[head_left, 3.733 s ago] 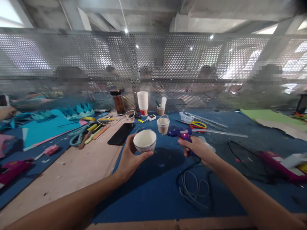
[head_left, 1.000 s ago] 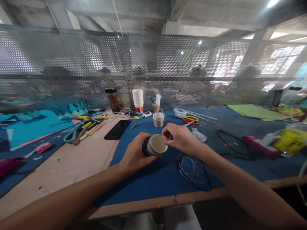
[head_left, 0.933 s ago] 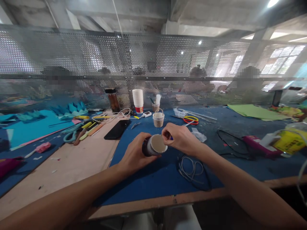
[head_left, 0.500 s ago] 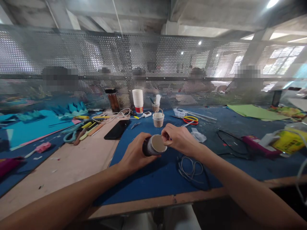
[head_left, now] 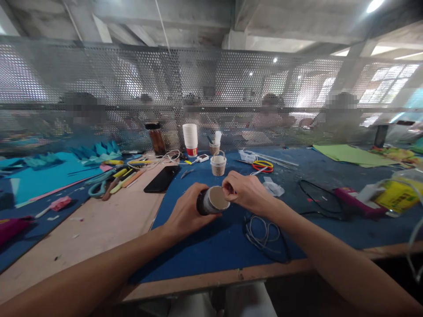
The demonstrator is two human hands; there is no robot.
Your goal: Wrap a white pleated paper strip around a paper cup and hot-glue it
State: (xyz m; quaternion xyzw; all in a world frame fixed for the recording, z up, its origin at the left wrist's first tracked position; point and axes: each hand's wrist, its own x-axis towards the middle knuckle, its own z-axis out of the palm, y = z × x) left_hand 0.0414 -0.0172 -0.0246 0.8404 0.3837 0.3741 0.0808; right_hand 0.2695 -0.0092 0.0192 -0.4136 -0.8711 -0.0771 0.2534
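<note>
My left hand (head_left: pixel 188 206) is wrapped round a cup (head_left: pixel 218 200), which is tilted so its pale inside faces me. The cup's outer side looks grey and dark. At the cup's right rim, the fingers of my right hand (head_left: pixel 243 190) are pinched together; whatever they hold, if anything, is too small to make out. Just beyond my hands stands a small paper cup with a looped handle (head_left: pixel 218 166), like a little basket. A coil of grey cord (head_left: pixel 262 233) lies below my right wrist.
Behind stand a stack of paper cups (head_left: pixel 190 138), a brown bottle (head_left: pixel 156 138) and another small cup (head_left: pixel 214 147). A black phone (head_left: pixel 161 179), scissors (head_left: pixel 99 185) and cutters lie left. Yellow and red rings (head_left: pixel 263 166) and crumpled plastic (head_left: pixel 273 187) lie right. A perforated metal screen (head_left: pixel 214 75) closes off the back.
Almost nothing differs. Both hands keep their hold at the cup, and the view has shifted very slightly.
</note>
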